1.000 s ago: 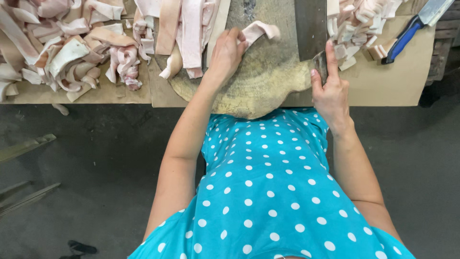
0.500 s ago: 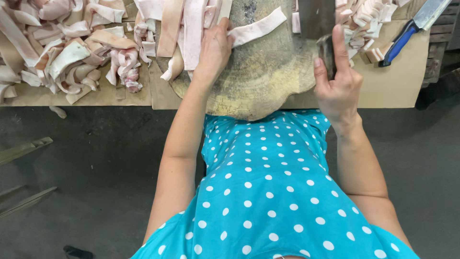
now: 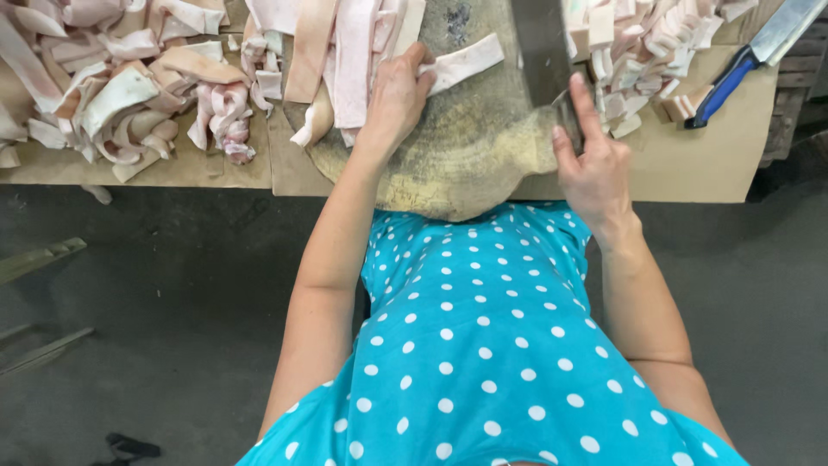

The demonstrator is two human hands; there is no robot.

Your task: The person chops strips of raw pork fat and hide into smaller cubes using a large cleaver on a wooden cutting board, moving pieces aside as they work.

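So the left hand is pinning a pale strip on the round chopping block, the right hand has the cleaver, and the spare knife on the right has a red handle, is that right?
Not quite: the spare knife has a blue handle, not red, as the head view shows. The rest stands: the left hand pins a pale strip on the round chopping block, and the right hand has the cleaver.
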